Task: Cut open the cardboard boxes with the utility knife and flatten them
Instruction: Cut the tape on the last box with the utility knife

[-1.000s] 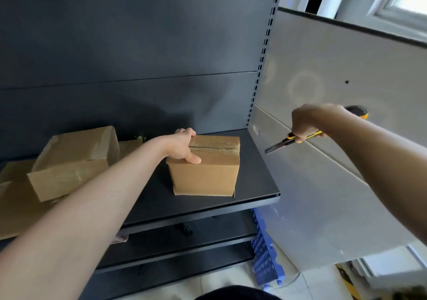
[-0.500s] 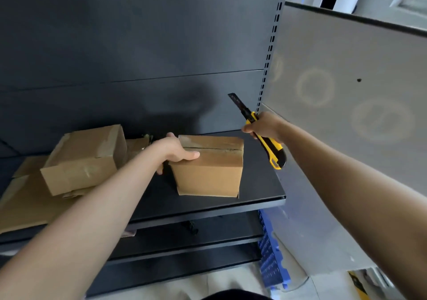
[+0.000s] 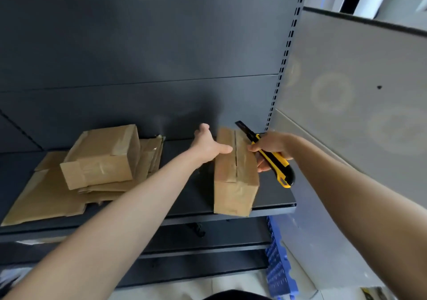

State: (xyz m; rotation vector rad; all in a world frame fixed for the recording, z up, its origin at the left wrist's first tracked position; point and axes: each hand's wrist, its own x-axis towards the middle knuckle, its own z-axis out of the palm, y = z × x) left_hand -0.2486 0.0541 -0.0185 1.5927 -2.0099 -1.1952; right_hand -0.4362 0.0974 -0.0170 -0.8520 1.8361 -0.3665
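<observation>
A taped cardboard box (image 3: 234, 175) stands lengthwise on the dark shelf (image 3: 272, 201), its top seam running away from me. My left hand (image 3: 208, 145) holds its left top edge, thumb laid across the top and fingers down the far left side. My right hand (image 3: 271, 148) grips a yellow-and-black utility knife (image 3: 269, 155) at the box's right side; the blade points up and away over the far right corner. A second taped box (image 3: 101, 156) sits to the left on flattened cardboard (image 3: 46, 198).
The dark back panel and a slotted upright (image 3: 285, 61) rise behind the shelf. A grey side panel (image 3: 358, 105) stands close on the right. Lower shelves (image 3: 208, 246) lie beneath, and a blue plastic crate (image 3: 279, 267) stands on the floor.
The box has been turned a quarter, its seam now pointing away from me. My right hand with the knife has come down beside the box's right side.
</observation>
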